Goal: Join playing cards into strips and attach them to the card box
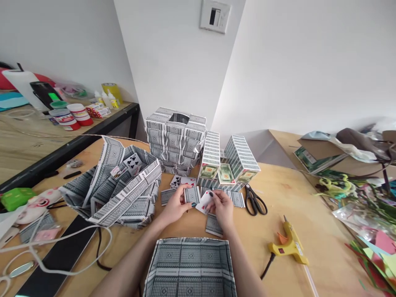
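My left hand (175,206) is closed on a playing card (192,195), its grey patterned back turned up. Pinched in my right hand (223,208) is another playing card (204,201), tilted, with red marks on its white face. The two cards are close together at their edges. Below my right hand lies a loose card (213,225), back up. More cards (237,199) lie behind my hands, some face up. Nearest to my body, between my forearms, stands an open box made of cards (191,255).
A yellow glue gun (289,243) and black scissors (255,200) lie at right. Behind stand a tall card-covered structure (175,140) and stacked card boxes (211,152). A card-built bag (123,194) is at left, beside a white cable (71,270). Craft scraps (377,251) cover the far right.
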{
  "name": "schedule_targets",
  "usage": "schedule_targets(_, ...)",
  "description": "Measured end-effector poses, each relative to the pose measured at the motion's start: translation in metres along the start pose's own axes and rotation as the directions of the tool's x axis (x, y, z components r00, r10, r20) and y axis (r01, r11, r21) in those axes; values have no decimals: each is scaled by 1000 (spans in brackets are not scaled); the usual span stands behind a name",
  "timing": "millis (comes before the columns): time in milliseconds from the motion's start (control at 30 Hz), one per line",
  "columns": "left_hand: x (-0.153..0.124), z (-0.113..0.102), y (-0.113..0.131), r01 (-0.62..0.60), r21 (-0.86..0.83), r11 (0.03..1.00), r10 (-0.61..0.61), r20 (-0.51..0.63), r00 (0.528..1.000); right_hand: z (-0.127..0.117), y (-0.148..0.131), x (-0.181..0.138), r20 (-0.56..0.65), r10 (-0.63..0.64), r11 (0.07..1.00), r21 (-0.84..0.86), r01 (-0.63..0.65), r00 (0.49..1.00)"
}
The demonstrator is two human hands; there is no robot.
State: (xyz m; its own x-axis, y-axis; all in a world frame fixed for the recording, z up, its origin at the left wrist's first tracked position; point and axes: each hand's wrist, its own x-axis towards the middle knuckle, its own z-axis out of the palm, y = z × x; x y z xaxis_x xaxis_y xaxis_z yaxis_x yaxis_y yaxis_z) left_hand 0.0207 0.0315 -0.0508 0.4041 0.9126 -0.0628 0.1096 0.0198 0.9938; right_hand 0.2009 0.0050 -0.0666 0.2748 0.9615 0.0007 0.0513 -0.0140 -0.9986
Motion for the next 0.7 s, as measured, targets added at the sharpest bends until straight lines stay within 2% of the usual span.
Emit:
schedule_targets(100,0,-2,2,1,-85,996,-1,0,1000,-1,-2,0,14,18,970,243,-21,1000)
schedule_targets(200,-1,-3,7,17,-139,990,-19,-18,1000,-4,-1,0,15,6,949,315,-11,1000)
schedule_targets(300,-2,-2,12,23,-170,985,-36,-71,997,-8,-1,1,81,2,950,311,-27,997)
schedule_targets(433,-3,0,14,25,-166,986,-43,-104,994,-6,-2,0,120,-52,957,291,15,991)
schedule_targets(600,-2,3,12,31,-150,988,-41,-63,997,-2,5,-3,244,76,980,159,-117,967)
schedule_targets(700,-2,3,8,26,-163,986,-41,-91,995,-2,7,-5,170,71,977,189,-103,983)
